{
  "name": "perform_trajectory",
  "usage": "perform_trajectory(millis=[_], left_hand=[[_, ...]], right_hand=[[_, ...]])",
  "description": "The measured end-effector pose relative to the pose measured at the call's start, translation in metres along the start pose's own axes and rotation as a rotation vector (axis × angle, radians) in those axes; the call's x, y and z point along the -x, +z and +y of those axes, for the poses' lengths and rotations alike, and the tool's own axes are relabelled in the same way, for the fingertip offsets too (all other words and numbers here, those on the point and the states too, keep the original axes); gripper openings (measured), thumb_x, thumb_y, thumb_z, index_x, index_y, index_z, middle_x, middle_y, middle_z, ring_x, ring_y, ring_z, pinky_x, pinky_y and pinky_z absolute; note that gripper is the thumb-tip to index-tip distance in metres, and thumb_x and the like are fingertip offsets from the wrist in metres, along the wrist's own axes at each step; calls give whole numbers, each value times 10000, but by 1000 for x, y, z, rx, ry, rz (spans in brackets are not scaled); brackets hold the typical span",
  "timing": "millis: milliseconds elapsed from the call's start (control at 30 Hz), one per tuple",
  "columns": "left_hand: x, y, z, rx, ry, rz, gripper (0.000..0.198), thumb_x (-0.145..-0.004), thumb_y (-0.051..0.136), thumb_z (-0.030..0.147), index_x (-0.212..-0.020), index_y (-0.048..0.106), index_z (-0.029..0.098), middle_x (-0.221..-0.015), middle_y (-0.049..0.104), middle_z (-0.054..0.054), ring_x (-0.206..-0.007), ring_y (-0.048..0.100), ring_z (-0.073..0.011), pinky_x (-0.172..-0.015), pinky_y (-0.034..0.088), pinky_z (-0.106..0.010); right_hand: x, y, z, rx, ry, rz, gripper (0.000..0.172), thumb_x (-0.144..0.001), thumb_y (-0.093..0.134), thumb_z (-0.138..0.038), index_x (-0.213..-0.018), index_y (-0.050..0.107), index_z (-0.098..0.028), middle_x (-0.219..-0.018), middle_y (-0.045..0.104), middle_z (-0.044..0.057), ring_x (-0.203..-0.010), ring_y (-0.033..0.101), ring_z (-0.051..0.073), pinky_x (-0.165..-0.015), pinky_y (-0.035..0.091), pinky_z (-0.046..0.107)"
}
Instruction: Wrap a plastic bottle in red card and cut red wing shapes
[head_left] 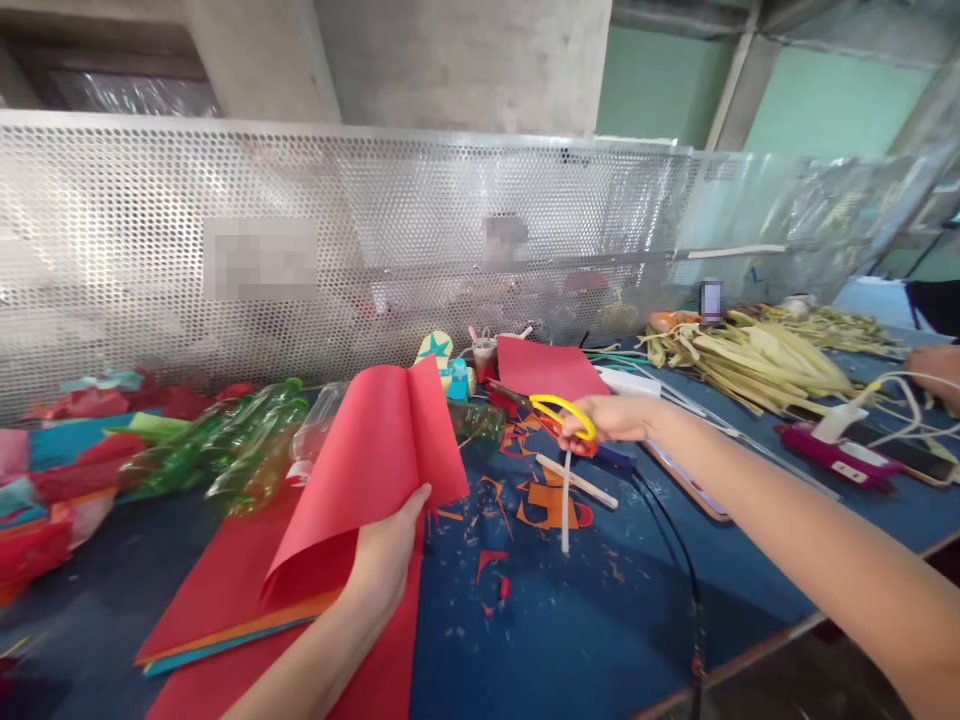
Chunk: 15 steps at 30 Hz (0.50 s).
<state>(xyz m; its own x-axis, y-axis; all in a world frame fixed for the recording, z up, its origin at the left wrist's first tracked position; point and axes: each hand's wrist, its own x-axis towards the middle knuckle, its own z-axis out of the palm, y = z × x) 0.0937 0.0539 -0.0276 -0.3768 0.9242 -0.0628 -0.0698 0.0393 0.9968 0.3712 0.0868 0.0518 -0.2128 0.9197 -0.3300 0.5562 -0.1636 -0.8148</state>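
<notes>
My left hand (pixel 388 555) is closed on a large red sheet of paper (pixel 352 440), with the thumb on top and the sheet bent into a curve. Beneath it lies a stack of red paper (pixel 225 570) with orange and blue sheets showing at the edge. In my right hand (pixel 589 420) is a pair of scissors (pixel 562 408) with yellow and orange handles, blades pointing left, a little away from the held sheet. A thin white stick (pixel 566 510) extends below that hand; I cannot tell whether it is held. Orange paper scraps (pixel 551 505) lie below.
Green plastic bottles (pixel 255 450) and crumpled coloured paper (pixel 67 470) lie left. Another red sheet (pixel 551 368) is behind the scissors. Right are dried husks (pixel 780 360), a purple power strip (pixel 840 455) and a black cable (pixel 686 560). Another person's hand (pixel 937 370) shows far right.
</notes>
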Motion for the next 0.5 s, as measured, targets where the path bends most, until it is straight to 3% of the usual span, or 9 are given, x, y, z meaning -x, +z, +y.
perform_trajectory(millis=[67, 167, 233, 333, 400, 500], left_hand=[[1, 3, 3, 35, -52, 2, 315, -707, 723, 230, -993, 661, 112, -1164, 688, -168, -1109, 638, -296, -975, 503, -398], [2, 6, 10, 49, -110, 22, 232, -685, 746, 222, -880, 681, 114, -1117, 711, -166, -1090, 648, -295, -938, 523, -368], [3, 7, 17, 34, -131, 35, 204, -671, 762, 250, -816, 689, 126, -1055, 734, -152, -1068, 659, -291, -913, 531, -349], [5, 8, 32, -20, -143, 18, 220, -647, 780, 335, -718, 701, 142, -825, 764, -120, -946, 700, -317, -847, 549, -373], [8, 9, 42, -62, -129, -15, 215, -624, 791, 340, -693, 716, 150, -639, 733, -81, -836, 717, -332, -804, 553, -394], [16, 14, 47, -97, -68, -85, 198, -590, 809, 258, -757, 748, 174, -506, 672, -24, -764, 719, -323, -789, 548, -386]], right_hand=[[14, 24, 6, -146, -83, -24, 364, -704, 758, -443, -668, 548, -148, -691, 638, 27, -572, 589, 111, -582, 516, 266], [33, 65, 11, -366, -213, -72, 488, -656, 736, -603, -782, 509, -191, -870, 655, 37, -754, 644, 136, -770, 530, 315], [39, 88, 13, -687, -276, -187, 525, -635, 769, -604, -838, 505, -199, -943, 647, 49, -849, 652, 162, -885, 502, 386], [38, 107, 11, -807, -347, -246, 559, -635, 728, -673, -825, 490, -205, -894, 652, 51, -860, 657, 198, -887, 501, 441], [33, 113, 7, -810, -371, -214, 563, -684, 627, -740, -801, 495, -205, -884, 660, 67, -859, 661, 220, -879, 505, 454], [25, 116, -3, -636, -365, -10, 502, -681, 674, -683, -797, 516, -221, -894, 660, 62, -912, 660, 252, -911, 496, 443]])
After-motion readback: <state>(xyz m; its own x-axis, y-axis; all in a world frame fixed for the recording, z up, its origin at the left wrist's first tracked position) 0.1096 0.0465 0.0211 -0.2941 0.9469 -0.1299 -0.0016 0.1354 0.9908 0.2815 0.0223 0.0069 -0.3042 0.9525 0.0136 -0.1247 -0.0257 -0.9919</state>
